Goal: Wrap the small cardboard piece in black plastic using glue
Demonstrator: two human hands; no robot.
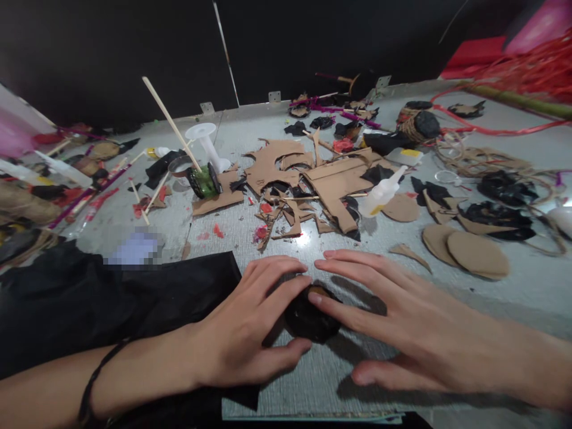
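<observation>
A round disc [313, 319] wrapped in black plastic lies on the table between my two hands, with a brown patch showing at its far edge. My left hand [252, 325] curves around its left side, the index finger over the top and the thumb at the near edge. From the right, my right hand [402, 322] reaches over with fingers stretched and spread; its index fingertip presses on the disc's upper edge, while the thumb stays apart. Under my left forearm a sheet of black plastic [179, 286] is spread out.
Cut cardboard scraps [277, 167] cover the middle. A glue bottle [382, 193] and round cardboard discs [478, 255] lie to the right. A green spool-like piece [204, 182] with a stick stands near a white spool [208, 149]. Black panels [134, 53] rise behind.
</observation>
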